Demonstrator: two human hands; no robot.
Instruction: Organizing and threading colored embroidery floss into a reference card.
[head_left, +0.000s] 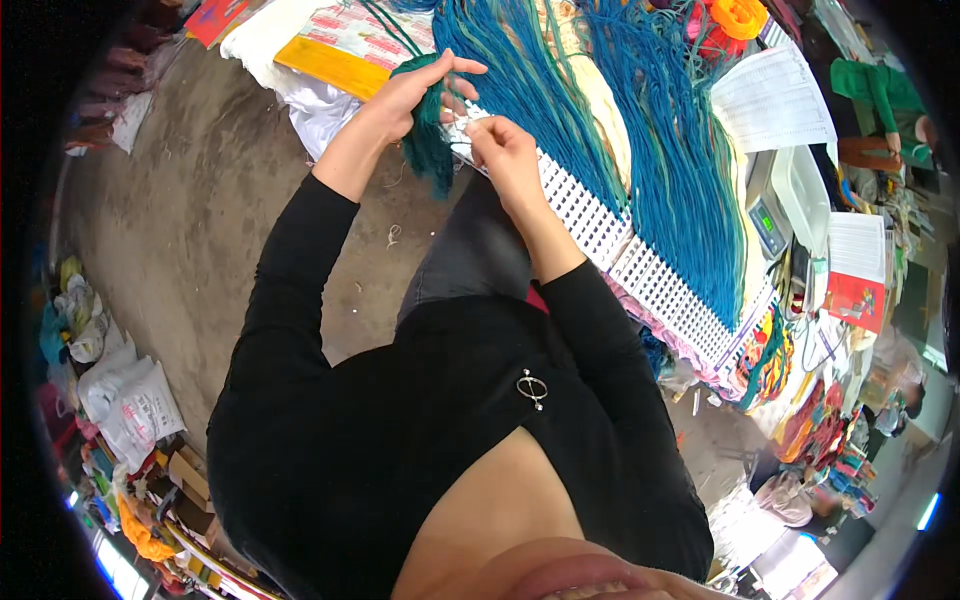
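Note:
A dark green hank of yarn [428, 150] hangs through my left hand [405, 98], which supports it in the crook by the thumb while the fingers reach forward, partly bent. Strands of the same green run up from it toward the far edge. Close beside, my right hand [512, 158] is closed in a pinch at the left end of a white slotted strip [582, 212]; what its fingertips hold is too small to make out. Long blue-green yarn strands [690, 200] lie across the table, their near ends meeting the strip. A cream band of yarn [603, 110] divides them.
A yellow board [330, 66] and white cloth [312, 112] lie left of the yarn. To the right are printed sheets [775, 98], a scale [768, 225] with a pale tray [800, 195], and bundles of coloured yarn [768, 355]. An orange yarn ball [738, 16] sits at the far side.

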